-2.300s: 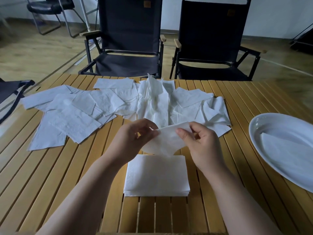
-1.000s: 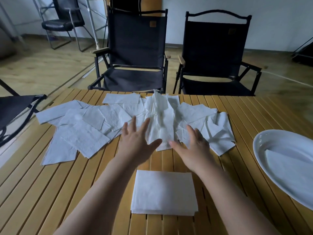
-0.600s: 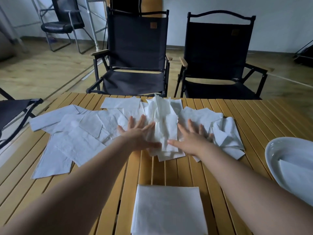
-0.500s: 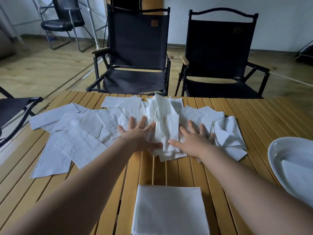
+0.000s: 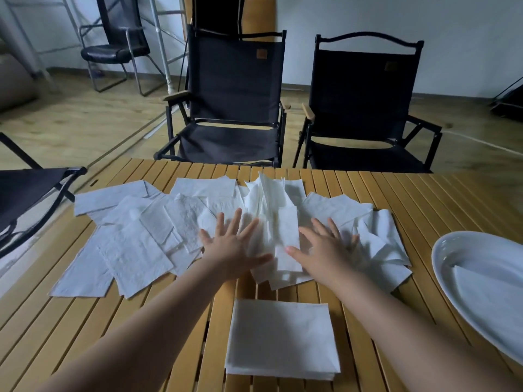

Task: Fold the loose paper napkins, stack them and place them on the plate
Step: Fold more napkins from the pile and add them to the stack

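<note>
Left hand (image 5: 230,251) and right hand (image 5: 325,254) flat, fingers spread, on loose napkins (image 5: 135,250), chair label (image 5: 261,54) unreadable

No legible text. Brown patch (image 5: 261,54) on the left black chair (image 5: 235,89) and dim patch (image 5: 391,66) on the right black chair (image 5: 365,91): both unreadable.

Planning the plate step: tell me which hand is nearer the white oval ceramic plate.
Right. The right hand rests on the loose white paper napkins at mid-table, left of the white oval plate; the left hand rests beside it, farther left.
</note>
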{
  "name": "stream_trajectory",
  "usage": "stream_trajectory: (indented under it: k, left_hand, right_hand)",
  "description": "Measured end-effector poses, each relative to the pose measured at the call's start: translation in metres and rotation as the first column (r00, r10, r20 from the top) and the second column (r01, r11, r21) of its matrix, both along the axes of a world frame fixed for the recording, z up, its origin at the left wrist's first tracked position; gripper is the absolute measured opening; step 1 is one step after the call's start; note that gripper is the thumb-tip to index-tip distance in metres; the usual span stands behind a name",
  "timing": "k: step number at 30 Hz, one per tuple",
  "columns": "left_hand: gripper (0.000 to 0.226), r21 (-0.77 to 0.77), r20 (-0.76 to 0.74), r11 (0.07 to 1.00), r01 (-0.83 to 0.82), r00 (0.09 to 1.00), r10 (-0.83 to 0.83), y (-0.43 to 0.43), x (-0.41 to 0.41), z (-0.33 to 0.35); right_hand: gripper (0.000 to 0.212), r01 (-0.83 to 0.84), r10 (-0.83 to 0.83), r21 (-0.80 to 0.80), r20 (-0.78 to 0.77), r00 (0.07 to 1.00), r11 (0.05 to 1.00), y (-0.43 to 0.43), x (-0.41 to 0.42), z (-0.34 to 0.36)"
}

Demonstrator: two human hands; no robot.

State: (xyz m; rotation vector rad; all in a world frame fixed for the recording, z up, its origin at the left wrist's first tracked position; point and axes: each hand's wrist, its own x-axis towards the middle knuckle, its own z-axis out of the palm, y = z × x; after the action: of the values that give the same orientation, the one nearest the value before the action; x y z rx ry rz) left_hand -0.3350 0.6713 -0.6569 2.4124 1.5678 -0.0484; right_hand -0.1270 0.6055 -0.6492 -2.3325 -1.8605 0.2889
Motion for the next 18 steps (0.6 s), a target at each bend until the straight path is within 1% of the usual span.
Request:
stream_trajectory:
  k: [1,3,5,7,8,11,14,16,18]
  left_hand:
    - [0.094,0.036,0.019,0.999,-0.013,1.0,0.013,-0.004,0.0,0.001]
    - [0.088,0.081,0.05,0.996,-0.032,0.998,0.028,-0.013,0.0,0.005]
    - [0.084,0.081,0.082,0.996,-0.04,0.996,0.033,-0.02,0.001,0.009]
    - [0.081,0.052,0.112,0.998,-0.038,0.993,0.032,-0.026,0.001,0.014]
    - [0.081,0.045,0.13,0.998,-0.034,0.991,0.028,-0.029,0.0,0.016]
    - [0.084,0.03,0.199,1.0,0.004,0.98,-0.01,-0.034,-0.007,0.026]
    - [0.09,-0.015,0.312,0.999,0.03,0.95,-0.024,-0.038,-0.016,0.038]
    - [0.094,-0.059,0.449,0.998,0.035,0.894,-0.005,-0.041,-0.018,0.046]
    - [0.097,-0.081,0.57,0.995,0.05,0.821,0.005,-0.044,-0.019,0.054]
  right_hand:
    - [0.059,0.008,-0.005,0.061,-0.042,0.999,0.998,-0.002,-0.003,0.002]
    - [0.039,0.034,-0.02,0.12,-0.122,0.992,0.992,-0.005,-0.009,0.005]
    - [0.027,0.053,-0.024,0.151,-0.19,0.981,0.987,-0.006,-0.013,0.002]
    - [0.017,0.066,-0.003,0.204,-0.296,0.955,0.977,-0.008,-0.014,0.002]
    - [0.014,0.057,0.018,0.224,-0.319,0.948,0.973,-0.011,-0.015,0.005]
    - [0.021,-0.037,0.126,0.319,-0.264,0.956,0.947,-0.021,-0.016,0.018]
    - [0.013,-0.088,0.192,0.321,-0.31,0.931,0.943,-0.037,-0.012,0.035]
    - [0.009,-0.101,0.217,0.307,-0.37,0.904,0.946,-0.047,-0.009,0.05]
    - [0.012,-0.126,0.249,0.32,-0.381,0.89,0.939,-0.057,-0.005,0.066]
